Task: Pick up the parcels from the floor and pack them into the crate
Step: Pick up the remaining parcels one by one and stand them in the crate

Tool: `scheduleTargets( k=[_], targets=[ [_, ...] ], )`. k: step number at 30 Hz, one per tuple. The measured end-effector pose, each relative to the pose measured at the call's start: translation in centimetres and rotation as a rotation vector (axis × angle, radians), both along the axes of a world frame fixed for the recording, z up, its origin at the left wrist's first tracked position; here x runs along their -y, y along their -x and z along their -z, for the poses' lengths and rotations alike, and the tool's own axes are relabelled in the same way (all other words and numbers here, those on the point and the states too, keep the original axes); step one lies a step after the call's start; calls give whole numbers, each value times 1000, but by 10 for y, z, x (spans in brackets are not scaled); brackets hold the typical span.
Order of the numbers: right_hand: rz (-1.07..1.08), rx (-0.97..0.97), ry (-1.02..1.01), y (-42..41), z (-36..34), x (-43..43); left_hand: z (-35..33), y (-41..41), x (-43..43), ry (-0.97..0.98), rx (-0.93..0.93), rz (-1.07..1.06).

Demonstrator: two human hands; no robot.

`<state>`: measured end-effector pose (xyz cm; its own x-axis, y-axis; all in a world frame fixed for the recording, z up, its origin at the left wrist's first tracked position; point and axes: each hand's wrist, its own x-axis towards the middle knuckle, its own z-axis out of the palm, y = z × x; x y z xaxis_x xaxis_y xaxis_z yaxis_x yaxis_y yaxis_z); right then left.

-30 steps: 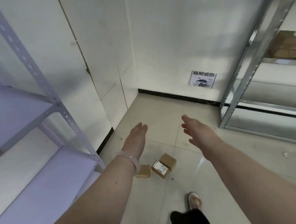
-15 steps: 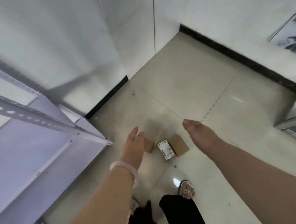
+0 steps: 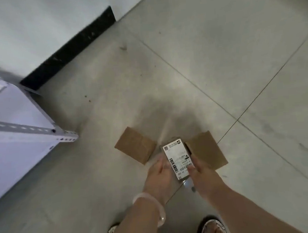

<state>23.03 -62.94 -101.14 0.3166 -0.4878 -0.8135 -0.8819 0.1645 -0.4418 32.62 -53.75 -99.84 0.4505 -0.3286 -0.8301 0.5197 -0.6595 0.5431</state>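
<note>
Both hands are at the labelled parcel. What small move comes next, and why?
Probably firm up the grip and lift the white-labelled brown cardboard parcel straight up: the left hand and right hand flank its near end, and plain brown cardboard parcels lie close on both sides.

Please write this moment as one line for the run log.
step: pickup | left hand: touching labelled parcel, blurred | right hand: grips it | plain parcels: on floor | crate: unseen

Head view, steep downward, close over floor [image 3: 217,40].
</note>
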Motion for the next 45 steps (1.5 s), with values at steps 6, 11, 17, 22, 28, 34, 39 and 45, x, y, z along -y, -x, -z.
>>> scheduleTargets(
  k=[6, 11, 17, 22, 28, 34, 39, 45],
  targets=[
    [-138, -184, 193, 1, 62, -13, 84, 9, 12, -7, -128, -37],
    [-170, -216, 194, -7, 72, -23, 98, 8, 4, -63, -198, -66],
    [-178, -251, 96, -12, 83, -19, 97, -3, -1, -82, -261, -48],
    [47, -178, -59, -11, 79, -18, 86, -3, -4, -87, -249, -56],
    [360, 77, -20, -22, 8, -21, 24, -22, -5, 53, -102, -123],
    [372, 356, 78, -81, -154, 22, -131, -87, 30, 230, 87, -159],
    [379, 613, 83, -138, -359, 51, -342, -136, 48, 401, 236, -254],
    [122, 909, 97, -156, -622, 15, -621, -137, -8, 517, 407, -337]
  ],
)
